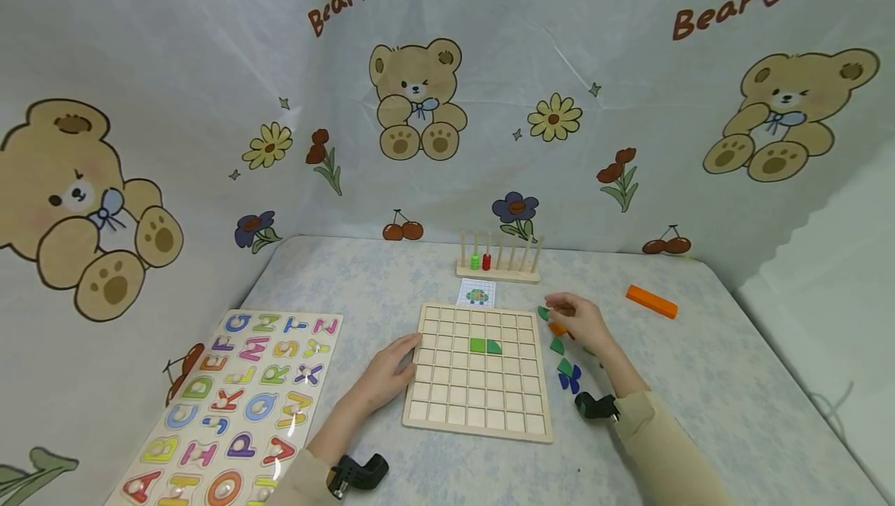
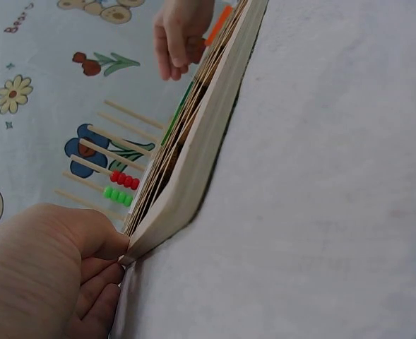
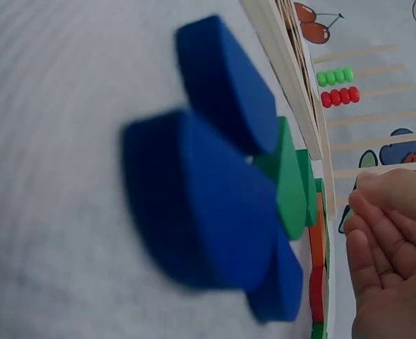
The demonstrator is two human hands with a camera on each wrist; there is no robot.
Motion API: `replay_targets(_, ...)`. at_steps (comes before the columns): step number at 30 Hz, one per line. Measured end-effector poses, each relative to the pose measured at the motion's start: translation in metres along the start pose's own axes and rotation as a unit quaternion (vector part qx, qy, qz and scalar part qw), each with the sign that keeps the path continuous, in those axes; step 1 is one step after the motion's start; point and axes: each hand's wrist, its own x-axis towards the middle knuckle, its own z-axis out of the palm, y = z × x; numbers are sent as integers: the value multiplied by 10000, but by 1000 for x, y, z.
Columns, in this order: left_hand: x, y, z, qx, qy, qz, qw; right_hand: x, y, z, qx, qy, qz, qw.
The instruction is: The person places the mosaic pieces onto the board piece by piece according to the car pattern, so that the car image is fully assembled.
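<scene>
A wooden grid board (image 1: 475, 437) lies on the table, bearing a green square tile (image 1: 478, 345) and a green quarter-round tile (image 1: 494, 347) side by side. My left hand (image 1: 384, 374) rests at the board's left edge, its fingertips touching the rim. Just off the board's upper right corner, my right hand (image 1: 582, 321) hovers over loose pieces with its fingers loosely bent; no piece shows in it. Around and below that hand lie an orange piece (image 1: 557, 328), green pieces (image 1: 556, 346) and blue petal-shaped pieces (image 3: 193, 205). The hand partly covers some of them.
Behind the board are a small picture card (image 1: 477, 293) and a wooden peg rack (image 1: 498, 274) with green and red beads. A letter puzzle board (image 1: 231, 420) lies at the left. An orange bar (image 1: 652, 301) sits at the far right.
</scene>
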Motion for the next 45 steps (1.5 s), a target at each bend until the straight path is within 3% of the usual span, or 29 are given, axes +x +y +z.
replay_targets(6,1,1,0,-14,0,-4,10000,1,7,4,-355,34,231,9991)
replay_targets(20,0,0,2,-48,15,-17,10000,2,12,9,-993,303,-494,9934)
replay_targets(32,-1,2,1,-108,89,131,9998,6,11,12,-1437,383,-550,9874)
replay_targets(45,-1,0,1,-98,66,91,9999,12,10,12,-1399,-12,-1003,9851)
